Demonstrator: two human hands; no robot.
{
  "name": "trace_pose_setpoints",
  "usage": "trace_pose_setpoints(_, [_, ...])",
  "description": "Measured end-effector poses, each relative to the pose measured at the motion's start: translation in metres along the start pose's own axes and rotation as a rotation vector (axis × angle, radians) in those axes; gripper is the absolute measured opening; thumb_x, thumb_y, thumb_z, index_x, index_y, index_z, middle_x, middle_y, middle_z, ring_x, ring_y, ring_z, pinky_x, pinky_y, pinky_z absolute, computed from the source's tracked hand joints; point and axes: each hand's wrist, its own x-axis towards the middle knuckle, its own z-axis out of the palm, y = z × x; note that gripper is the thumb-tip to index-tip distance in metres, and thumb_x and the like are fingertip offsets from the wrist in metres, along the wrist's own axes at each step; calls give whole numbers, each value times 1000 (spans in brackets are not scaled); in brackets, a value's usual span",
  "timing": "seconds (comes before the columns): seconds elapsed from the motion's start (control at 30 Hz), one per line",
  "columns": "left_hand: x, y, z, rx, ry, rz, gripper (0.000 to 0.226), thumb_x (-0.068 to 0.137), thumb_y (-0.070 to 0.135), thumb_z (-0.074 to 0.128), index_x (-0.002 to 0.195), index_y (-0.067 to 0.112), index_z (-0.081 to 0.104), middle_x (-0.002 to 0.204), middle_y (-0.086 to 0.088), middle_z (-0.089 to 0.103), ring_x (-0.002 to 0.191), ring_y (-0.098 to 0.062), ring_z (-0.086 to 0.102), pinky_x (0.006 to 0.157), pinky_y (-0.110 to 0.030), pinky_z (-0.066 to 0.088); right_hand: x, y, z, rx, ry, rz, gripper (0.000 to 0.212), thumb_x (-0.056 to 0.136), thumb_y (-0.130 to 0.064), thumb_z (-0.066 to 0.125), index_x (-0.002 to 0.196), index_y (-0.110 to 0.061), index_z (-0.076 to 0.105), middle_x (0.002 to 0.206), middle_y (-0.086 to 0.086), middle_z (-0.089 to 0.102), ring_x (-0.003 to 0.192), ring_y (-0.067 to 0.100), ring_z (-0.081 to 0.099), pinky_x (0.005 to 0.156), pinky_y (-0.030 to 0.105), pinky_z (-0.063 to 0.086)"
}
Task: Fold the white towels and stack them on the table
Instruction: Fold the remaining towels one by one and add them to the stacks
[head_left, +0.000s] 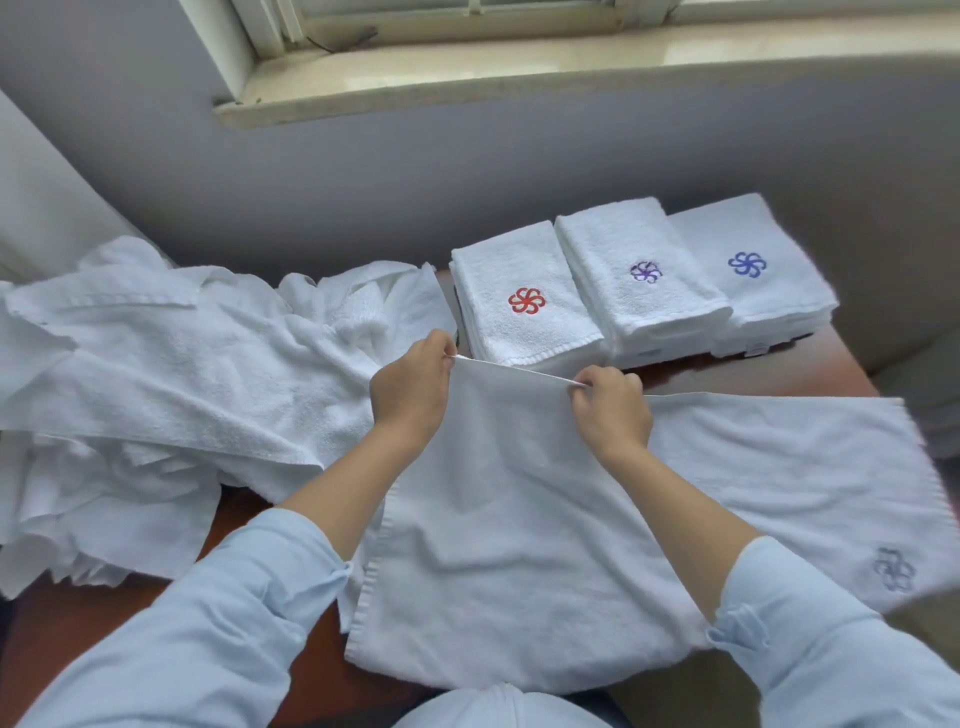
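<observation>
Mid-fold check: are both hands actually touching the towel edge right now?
Touching. The head view shows the left hand and right hand each pinching the raised edge of the towel, stretched taut between them.

Loose towel heap (171, 364) left, three folded stacks (639, 280) behind — spread towel (519, 545) in front, all on table (810, 364)

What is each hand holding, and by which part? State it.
Both pinch one white towel by its raised far edge: left hand at one end, right hand at the other.
</observation>
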Motion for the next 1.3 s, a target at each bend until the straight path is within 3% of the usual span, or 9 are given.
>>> trace_pose_setpoints(0.1, [6,5,-10,-1,20,0,11,101,23,41,96,25,50,96,5,65,72,-24,59,64,-39,50,6,-7,-16,149,55,-9,17,95,-21,54,102,-13,68,107,7,67,109,31,52,74,38,45])
trace_pose_setpoints(0.3, [15,15,-28,-1,64,20,12,100,21,43,95,23,55,96,4,63,76,-24,60,63,-38,49,4,-14,-34,245,121,-73,14,92,-17,60,100,-11,69,105,10,68,106,32,57,82,39,44])
trace_pose_setpoints(0.57, [-1,-2,-22,117,-67,128,11,98,20,50,98,22,61,100,4,61,88,-21,58,70,-35,43,-20,6,-43,-76,-14,-176,19,92,-26,59,99,-19,75,103,5,66,108,26,56,82,39,50])
trace_pose_setpoints(0.77, [-16,-18,-17,195,-263,230,12,96,19,51,97,25,62,99,6,60,94,-19,57,71,-30,38,-42,17,-34,-263,-76,-326,18,93,-33,55,96,-31,73,101,-9,70,102,14,61,89,33,34])
trace_pose_setpoints(0.9, [-27,-27,-14,322,-461,324,13,93,21,51,97,27,62,102,9,60,98,-16,57,70,-29,41,-52,25,-29,-297,-214,-367,18,93,-35,56,98,-31,73,91,-12,64,95,10,61,90,28,28])
trace_pose_setpoints(1.03, [-39,-33,-4,427,-556,348,20,90,18,49,99,29,63,107,9,61,103,-16,57,69,-27,35,-65,29,-21,-259,-339,-374,17,92,-35,59,96,-29,74,82,-14,54,79,9,51,73,26,34])
trace_pose_setpoints(1.23, [-59,-46,15,466,-675,307,25,90,11,48,106,25,62,113,4,60,105,-19,58,74,-27,39,-84,36,-3,-255,-498,-333,19,92,-34,58,102,-31,74,80,-17,52,86,9,49,65,24,33])
trace_pose_setpoints(1.3, [-65,-49,23,488,-691,293,31,91,8,46,112,26,62,119,4,58,109,-19,57,79,-29,42,-92,40,5,-272,-601,-328,26,93,-30,56,114,-31,71,99,-12,61,101,13,52,73,25,37])
